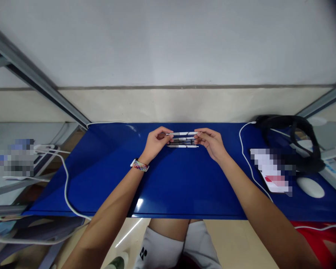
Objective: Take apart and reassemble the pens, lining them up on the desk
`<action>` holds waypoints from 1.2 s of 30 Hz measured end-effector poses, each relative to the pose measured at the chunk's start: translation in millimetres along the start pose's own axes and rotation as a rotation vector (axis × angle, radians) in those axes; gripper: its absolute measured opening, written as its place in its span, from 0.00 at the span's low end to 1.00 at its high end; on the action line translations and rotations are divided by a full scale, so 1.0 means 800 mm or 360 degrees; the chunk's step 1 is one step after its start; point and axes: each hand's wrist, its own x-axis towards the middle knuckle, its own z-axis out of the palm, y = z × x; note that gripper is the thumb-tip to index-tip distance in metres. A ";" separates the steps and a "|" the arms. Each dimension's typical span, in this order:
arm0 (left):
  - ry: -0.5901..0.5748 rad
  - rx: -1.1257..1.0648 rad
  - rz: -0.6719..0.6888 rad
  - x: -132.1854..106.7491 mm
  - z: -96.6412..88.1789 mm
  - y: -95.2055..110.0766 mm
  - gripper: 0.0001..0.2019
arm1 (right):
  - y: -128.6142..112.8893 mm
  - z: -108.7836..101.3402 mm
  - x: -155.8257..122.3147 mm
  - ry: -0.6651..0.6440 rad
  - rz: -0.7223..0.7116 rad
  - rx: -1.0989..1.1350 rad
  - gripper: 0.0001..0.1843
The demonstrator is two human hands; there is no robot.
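Between my two hands is a white-and-grey pen [183, 133], held level by its ends. My left hand [159, 140] pinches its left end, thumb and fingers closed, with a colourful woven band on the wrist. The right end is between the thumb and fingers of my right hand [211, 142]. Just below the held pen, several similar pens [182, 143] lie side by side on the blue table [168, 179], roughly parallel to it. Fingers of both hands partly cover the ends of the upper ones.
To the right lie a phone [268, 172], a white computer mouse [310, 187] and a black headset-like strap [305, 130]. A white cable [243, 149] runs beside the phone; another cable [66, 183] hangs over the left side. A wall [168, 104] stands behind the table.
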 end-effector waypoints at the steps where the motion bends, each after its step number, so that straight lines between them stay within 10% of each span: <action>1: 0.0004 0.0003 0.0006 0.000 0.000 0.000 0.12 | 0.001 0.000 0.000 -0.0001 0.0005 0.0002 0.15; 15: 0.0012 -0.0057 -0.0005 0.000 -0.001 -0.004 0.15 | -0.013 0.002 -0.006 -0.0268 0.0588 0.0663 0.23; 36: 0.0049 -0.0431 -0.0209 0.001 0.009 -0.008 0.15 | 0.002 0.014 -0.007 -0.0159 0.0320 0.0781 0.14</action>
